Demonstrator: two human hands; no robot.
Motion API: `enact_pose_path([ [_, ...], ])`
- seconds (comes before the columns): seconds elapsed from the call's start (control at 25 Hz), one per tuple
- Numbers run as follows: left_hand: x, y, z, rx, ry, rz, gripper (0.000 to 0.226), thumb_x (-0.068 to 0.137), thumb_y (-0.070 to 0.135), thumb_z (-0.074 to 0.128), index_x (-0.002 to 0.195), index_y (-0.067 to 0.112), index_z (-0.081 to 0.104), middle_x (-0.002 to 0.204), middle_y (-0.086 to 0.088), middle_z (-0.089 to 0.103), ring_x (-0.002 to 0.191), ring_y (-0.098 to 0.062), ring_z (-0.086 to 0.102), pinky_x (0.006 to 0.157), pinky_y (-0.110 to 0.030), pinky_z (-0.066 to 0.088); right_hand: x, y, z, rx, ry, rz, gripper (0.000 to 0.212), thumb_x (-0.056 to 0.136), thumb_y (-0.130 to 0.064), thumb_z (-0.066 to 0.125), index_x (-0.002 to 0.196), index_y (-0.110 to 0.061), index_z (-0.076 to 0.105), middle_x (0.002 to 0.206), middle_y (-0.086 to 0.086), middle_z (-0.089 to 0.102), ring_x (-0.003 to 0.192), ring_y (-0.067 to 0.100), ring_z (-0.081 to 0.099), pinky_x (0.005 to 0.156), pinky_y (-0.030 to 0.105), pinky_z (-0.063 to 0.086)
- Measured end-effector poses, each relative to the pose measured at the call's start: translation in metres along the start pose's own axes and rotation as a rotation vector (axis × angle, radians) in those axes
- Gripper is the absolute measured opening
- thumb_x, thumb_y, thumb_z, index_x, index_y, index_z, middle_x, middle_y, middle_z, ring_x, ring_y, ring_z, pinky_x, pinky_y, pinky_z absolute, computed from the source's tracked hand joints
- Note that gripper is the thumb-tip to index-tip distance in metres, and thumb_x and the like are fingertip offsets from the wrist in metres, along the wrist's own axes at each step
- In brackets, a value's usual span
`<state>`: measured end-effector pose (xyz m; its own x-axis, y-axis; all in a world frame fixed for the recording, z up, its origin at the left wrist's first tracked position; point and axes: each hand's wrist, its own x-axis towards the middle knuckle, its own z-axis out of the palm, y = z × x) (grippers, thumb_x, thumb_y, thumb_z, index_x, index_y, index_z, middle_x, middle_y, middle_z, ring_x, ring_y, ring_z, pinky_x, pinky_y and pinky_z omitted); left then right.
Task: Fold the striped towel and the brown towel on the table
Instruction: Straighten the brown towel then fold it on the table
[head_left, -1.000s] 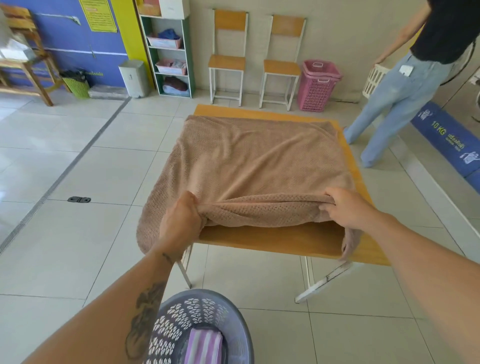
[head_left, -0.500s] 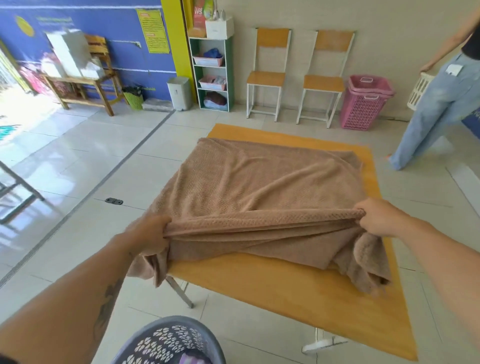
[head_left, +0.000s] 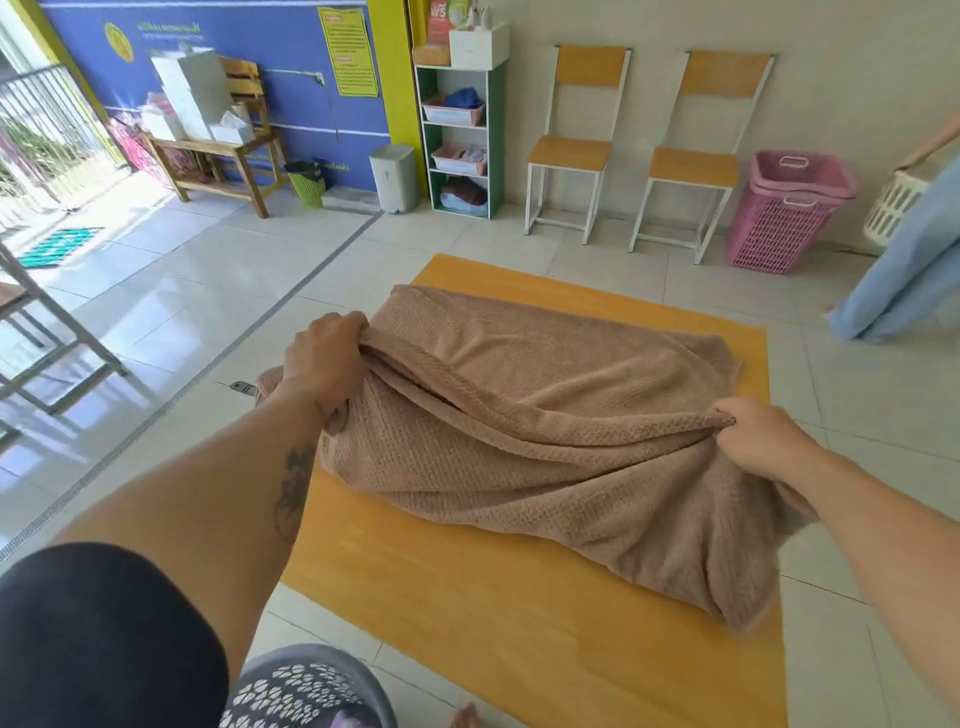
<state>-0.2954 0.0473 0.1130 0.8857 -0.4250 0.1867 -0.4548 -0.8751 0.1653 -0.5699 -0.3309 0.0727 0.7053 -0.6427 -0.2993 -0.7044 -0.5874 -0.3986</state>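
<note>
One marking was partly legible: white letters resembling "WS" on the orange box (head_left: 438, 21) atop the shelf (head_left: 496, 140). The yellow notice (head_left: 349, 52) and the wall lettering (head_left: 166, 28) were unreadable.

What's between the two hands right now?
In the head view, only the brown towel: its bunched edge runs from the left hand to the right hand.

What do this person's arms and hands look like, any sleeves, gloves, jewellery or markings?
The left hand and right hand are bare: no gloves, rings or watch visible. The left forearm carries a dark tattoo, and what looks like a black short sleeve covers the arm above it. The right forearm is bare as far as the frame shows.
</note>
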Motion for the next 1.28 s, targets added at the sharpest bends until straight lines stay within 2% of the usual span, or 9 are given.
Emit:
enact_pose_path([
  [0.12,0.042,0.001,0.013,0.048,-0.049,0.056,0.034,0.086,0.003,0.042,0.105,0.021,0.063,0.103,-0.008,0.054,0.097,-0.036,0.056,0.075,-0.044,0.047,0.022,-0.013,-0.012,0.060,0.023,0.032,0.012,0.086,-0.021,0.053,0.087,-0.018,0.065,0.096,0.010,0.065,0.084,0.026,0.058,0.070,0.037,0.046],
  [0.28,0.121,0.006,0.036,0.173,-0.118,0.238,0.035,0.087,0.007,0.046,0.112,0.027,0.060,0.106,-0.004,0.054,0.101,-0.030,0.053,0.072,-0.039,0.040,0.064,-0.033,-0.033,0.018,0.092,0.046,0.024,0.091,-0.036,0.055,0.089,-0.019,0.072,0.093,0.005,0.066,0.086,0.026,0.058,0.082,0.040,0.050],
  [0.4,0.188,0.020,0.059,0.157,-0.155,0.315,0.035,0.082,0.009,0.049,0.111,0.027,0.057,0.106,-0.003,0.061,0.100,-0.030,0.056,0.072,-0.039,0.043,0.110,-0.040,-0.041,-0.030,0.081,0.122,0.021,0.091,-0.043,0.056,0.092,-0.029,0.072,0.098,0.004,0.062,0.091,0.026,0.055,0.081,0.038,0.047],
  [0.6,0.261,0.063,0.103,-0.023,-0.159,0.154,0.027,0.079,0.011,0.053,0.101,0.021,0.066,0.103,-0.007,0.064,0.101,-0.034,0.058,0.079,-0.039,0.046,0.173,-0.052,-0.027,-0.138,0.086,0.186,0.014,0.088,-0.028,0.056,0.078,-0.022,0.063,0.087,0.003,0.064,0.080,0.026,0.057,0.069,0.036,0.047],
  [0.8,0.295,0.076,0.140,-0.069,-0.119,0.068,0.026,0.080,0.012,0.055,0.102,0.018,0.068,0.103,-0.011,0.064,0.099,-0.036,0.058,0.080,-0.041,0.047,0.211,-0.059,-0.016,-0.154,0.256,0.181,0.007,0.085,-0.016,0.051,0.086,-0.020,0.055,0.090,0.003,0.059,0.081,0.028,0.052,0.067,0.035,0.039],
  [0.92,0.311,0.064,0.159,-0.006,-0.097,0.067,0.032,0.078,0.010,0.055,0.109,0.015,0.063,0.103,-0.015,0.061,0.098,-0.039,0.057,0.084,-0.047,0.048,0.231,-0.061,-0.015,-0.336,0.372,0.146,0.007,0.090,-0.018,0.048,0.092,-0.025,0.049,0.093,0.002,0.054,0.086,0.028,0.047,0.079,0.039,0.033],
  [1.04,0.310,0.049,0.179,0.214,-0.123,0.099,0.034,0.080,0.011,0.054,0.113,0.013,0.057,0.107,-0.017,0.055,0.102,-0.040,0.052,0.087,-0.050,0.043,0.248,-0.051,0.000,-0.444,0.412,0.199,0.015,0.096,-0.025,0.045,0.109,-0.023,0.052,0.113,0.006,0.057,0.108,0.031,0.049,0.090,0.046,0.033],
  [1.16,0.299,0.049,0.187,0.332,-0.056,0.229,0.046,0.073,0.010,0.064,0.118,0.015,0.057,0.121,-0.018,0.048,0.111,-0.039,0.045,0.091,-0.054,0.036,0.251,-0.043,0.019,-0.504,0.365,0.240,0.027,0.093,-0.028,0.054,0.118,-0.019,0.052,0.123,0.010,0.052,0.114,0.033,0.045,0.093,0.048,0.034],
  [1.28,0.271,0.079,0.191,0.159,0.001,0.567,0.053,0.066,0.008,0.069,0.117,0.018,0.061,0.125,-0.012,0.050,0.113,-0.036,0.046,0.094,-0.057,0.033,0.246,-0.047,0.027,-0.524,0.405,0.137,0.039,0.086,-0.029,0.059,0.122,-0.017,0.048,0.122,0.009,0.047,0.111,0.032,0.042,0.092,0.046,0.036],
])
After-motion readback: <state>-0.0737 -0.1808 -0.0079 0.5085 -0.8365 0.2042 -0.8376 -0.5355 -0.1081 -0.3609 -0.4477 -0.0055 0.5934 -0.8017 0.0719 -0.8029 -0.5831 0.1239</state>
